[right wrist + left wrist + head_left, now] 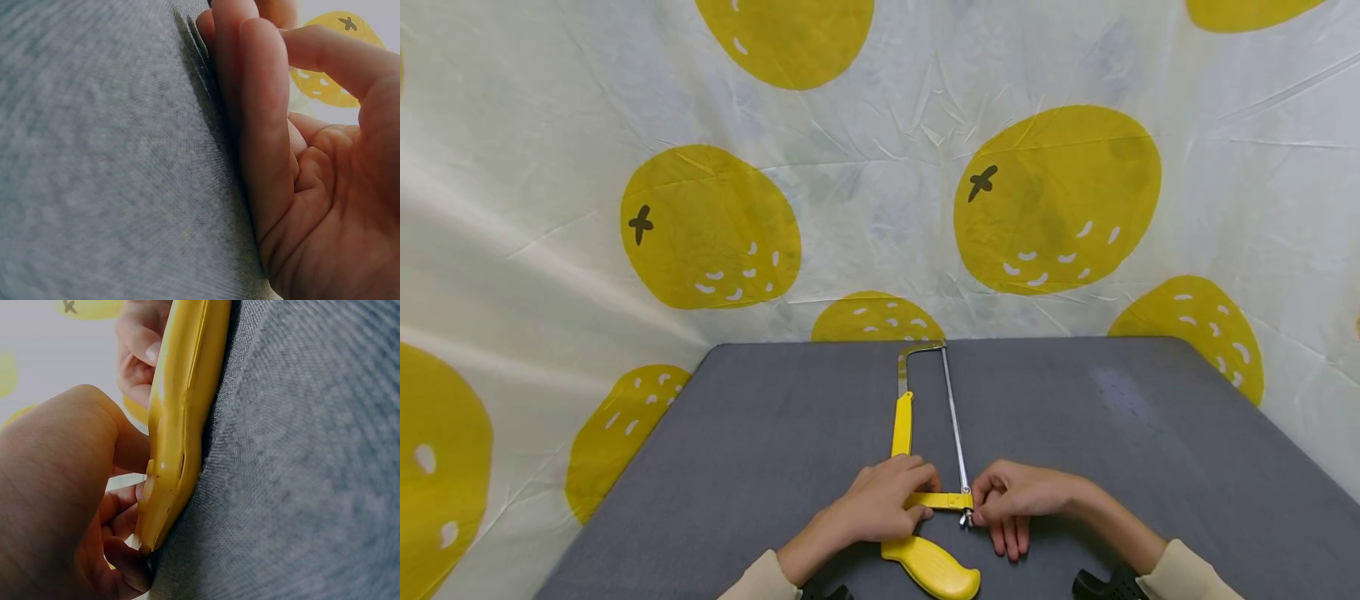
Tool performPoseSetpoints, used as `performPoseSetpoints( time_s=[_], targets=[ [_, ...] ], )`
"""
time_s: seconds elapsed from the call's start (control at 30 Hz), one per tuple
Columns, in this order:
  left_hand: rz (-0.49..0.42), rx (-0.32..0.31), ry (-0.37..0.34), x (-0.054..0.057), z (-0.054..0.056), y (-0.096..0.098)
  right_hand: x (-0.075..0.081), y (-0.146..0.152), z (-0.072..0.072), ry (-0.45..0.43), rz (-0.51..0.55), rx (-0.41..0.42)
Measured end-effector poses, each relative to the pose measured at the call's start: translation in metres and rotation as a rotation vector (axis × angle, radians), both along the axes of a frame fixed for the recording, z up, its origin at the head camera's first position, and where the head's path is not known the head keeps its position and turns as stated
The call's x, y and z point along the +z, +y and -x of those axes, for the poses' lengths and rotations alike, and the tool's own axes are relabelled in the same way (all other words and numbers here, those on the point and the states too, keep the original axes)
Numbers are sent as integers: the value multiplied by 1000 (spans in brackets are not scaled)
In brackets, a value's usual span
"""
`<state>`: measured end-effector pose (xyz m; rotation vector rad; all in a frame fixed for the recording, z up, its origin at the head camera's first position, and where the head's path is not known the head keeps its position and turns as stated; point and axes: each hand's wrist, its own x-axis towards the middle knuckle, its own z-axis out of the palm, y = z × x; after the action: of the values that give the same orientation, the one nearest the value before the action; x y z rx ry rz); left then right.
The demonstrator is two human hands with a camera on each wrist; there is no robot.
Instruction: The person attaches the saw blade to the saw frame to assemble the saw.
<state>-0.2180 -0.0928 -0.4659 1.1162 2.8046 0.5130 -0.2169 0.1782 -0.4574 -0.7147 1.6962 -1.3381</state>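
Observation:
A hacksaw [902, 425] with a yellow frame lies flat on the grey table, its silver blade [954, 408] along the right side and its far end near the back edge. My left hand [887, 500] grips the frame just ahead of the yellow handle [936, 571], thumb and fingers either side of the short crossbar [947, 501]. At the bar's right end, where a small wing nut [967, 518] sticks out toward me, my right hand [1018, 496] pinches with thumb and forefinger. Its other fingers [265, 112] lie along the table. In the left wrist view the yellow handle [181, 381] partly covers my right hand.
The grey table [760, 417] stretches out on both sides of the saw. Behind it and to the sides hangs a pale cloth [880, 208] printed with yellow fruit. Dark wrist gear [1105, 585] shows below the right sleeve.

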Motion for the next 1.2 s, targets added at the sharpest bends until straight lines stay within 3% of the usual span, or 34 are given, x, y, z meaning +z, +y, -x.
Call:
performPoseSetpoints(
  time_s=[1.2],
  targets=[
    [-3, -9, 21, 2, -2, 1, -3, 1, 2, 13, 19, 22]
  ],
)
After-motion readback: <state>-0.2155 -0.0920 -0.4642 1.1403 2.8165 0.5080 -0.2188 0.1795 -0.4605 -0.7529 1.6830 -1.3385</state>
